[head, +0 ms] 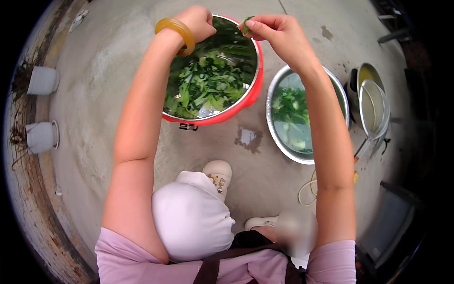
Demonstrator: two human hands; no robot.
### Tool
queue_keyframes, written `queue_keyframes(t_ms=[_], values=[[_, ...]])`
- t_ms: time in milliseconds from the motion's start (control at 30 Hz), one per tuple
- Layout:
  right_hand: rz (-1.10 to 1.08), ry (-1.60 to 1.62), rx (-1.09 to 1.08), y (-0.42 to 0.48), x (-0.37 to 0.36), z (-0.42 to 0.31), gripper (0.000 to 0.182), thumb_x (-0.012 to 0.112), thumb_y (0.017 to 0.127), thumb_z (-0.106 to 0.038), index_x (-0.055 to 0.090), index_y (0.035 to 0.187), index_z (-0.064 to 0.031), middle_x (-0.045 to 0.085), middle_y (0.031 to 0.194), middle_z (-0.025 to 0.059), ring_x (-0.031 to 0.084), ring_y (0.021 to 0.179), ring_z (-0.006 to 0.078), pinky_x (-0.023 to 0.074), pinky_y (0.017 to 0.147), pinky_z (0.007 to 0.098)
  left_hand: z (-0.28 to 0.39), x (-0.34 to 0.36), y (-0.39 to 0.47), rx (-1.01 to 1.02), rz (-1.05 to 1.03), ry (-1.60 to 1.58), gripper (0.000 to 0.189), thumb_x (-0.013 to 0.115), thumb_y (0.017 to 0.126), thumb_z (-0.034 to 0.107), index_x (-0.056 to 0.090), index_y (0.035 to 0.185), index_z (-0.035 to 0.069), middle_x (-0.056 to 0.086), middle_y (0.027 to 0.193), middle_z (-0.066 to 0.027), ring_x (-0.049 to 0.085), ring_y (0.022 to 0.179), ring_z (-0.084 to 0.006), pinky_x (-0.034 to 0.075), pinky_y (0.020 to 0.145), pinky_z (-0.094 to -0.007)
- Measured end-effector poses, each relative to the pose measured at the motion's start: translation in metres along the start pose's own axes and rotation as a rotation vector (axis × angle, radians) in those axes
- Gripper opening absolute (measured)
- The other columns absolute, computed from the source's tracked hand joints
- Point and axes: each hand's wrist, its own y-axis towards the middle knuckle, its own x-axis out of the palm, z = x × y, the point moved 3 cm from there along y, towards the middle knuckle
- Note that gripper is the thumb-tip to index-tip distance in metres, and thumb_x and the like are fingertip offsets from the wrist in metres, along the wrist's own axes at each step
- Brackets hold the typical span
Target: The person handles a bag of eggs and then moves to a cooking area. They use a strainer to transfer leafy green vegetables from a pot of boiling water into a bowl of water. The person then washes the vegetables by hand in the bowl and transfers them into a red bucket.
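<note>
My left hand point(199, 24), with an amber-coloured bangle point(181, 31) at the wrist, is over the far left rim of a red-sided metal pot point(254, 94). Its fingers are curled together and nothing shows in them. Torn leafy greens point(209, 87) lie in the bottom of the pot. By the far right rim, my right hand point(283, 33) pinches a small piece of green leaf point(247, 25) between thumb and fingers. Below my right forearm stands a metal basin point(285, 151) of water with more leafy greens point(291, 104) in it; the forearm hides part of the basin.
A wire-mesh strainer point(372, 106) with a handle leans on a dark-handled pan point(369, 71) right of the basin. White plant pots point(42, 138) line the left edge. A thin cord point(300, 193) lies on the concrete floor point(106, 106) near a wet patch point(248, 138).
</note>
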Motion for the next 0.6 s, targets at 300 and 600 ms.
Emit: queue_keyframes(t_ms=[300,600], values=[[0.431,-0.123,0.327,-0.147,-0.143,0.159,0.021,0.065,0.086,-0.019,0.067,0.093,0.0012,0.062,0.079,-0.0020,0.052,0.073,0.0054,0.0435,0.068,0.0233,0.204,0.118,-0.017,0.431,-0.048,-0.208,0.015,0.055,0.075,0.010,0.067,0.079,0.001,0.065,0.077,-0.0207,0.063,0.076,-0.0380,0.052,0.072,-0.0441],[0.424,-0.798,0.729,-0.218,-0.165,0.276,0.080,0.062,0.080,-0.058,0.043,0.134,-0.0032,0.046,0.134,0.0214,0.045,0.123,0.0390,0.0372,0.101,0.0475,0.220,0.281,0.050,0.243,-0.298,0.181,0.088,0.073,0.075,0.037,0.028,0.142,0.001,0.042,0.135,-0.0169,0.036,0.131,-0.0304,0.032,0.107,-0.0452]])
